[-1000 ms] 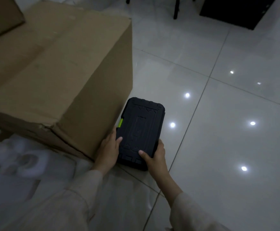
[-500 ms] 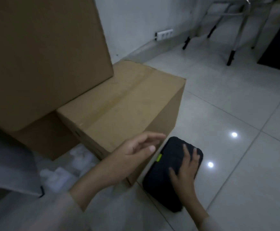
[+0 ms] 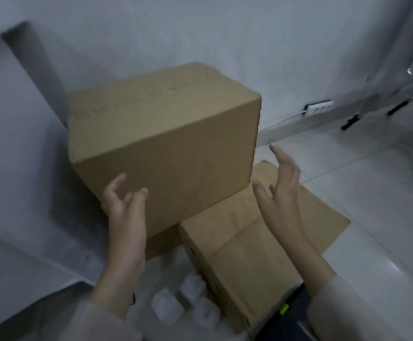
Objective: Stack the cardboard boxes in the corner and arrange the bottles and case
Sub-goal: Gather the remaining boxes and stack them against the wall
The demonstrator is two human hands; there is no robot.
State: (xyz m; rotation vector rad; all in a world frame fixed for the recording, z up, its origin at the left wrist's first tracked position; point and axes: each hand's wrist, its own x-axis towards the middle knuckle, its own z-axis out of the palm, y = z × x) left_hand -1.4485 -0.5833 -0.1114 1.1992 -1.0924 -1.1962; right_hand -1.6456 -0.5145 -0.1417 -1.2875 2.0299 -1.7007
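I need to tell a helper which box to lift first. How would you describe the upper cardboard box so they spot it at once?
Look to the grey wall where the boxes stand. The upper cardboard box is the large closed one raised above the floor, directly in front of both open hands, left hand and right hand. Unlike the lower box beside it, it sits higher and nearer the wall.

You're looking at two matt brown cardboard boxes, the upper box [image 3: 163, 134] and lower box [image 3: 257, 232], on glossy pale floor tiles [image 3: 372, 183]; the black case [image 3: 291, 316] looks like matt plastic.
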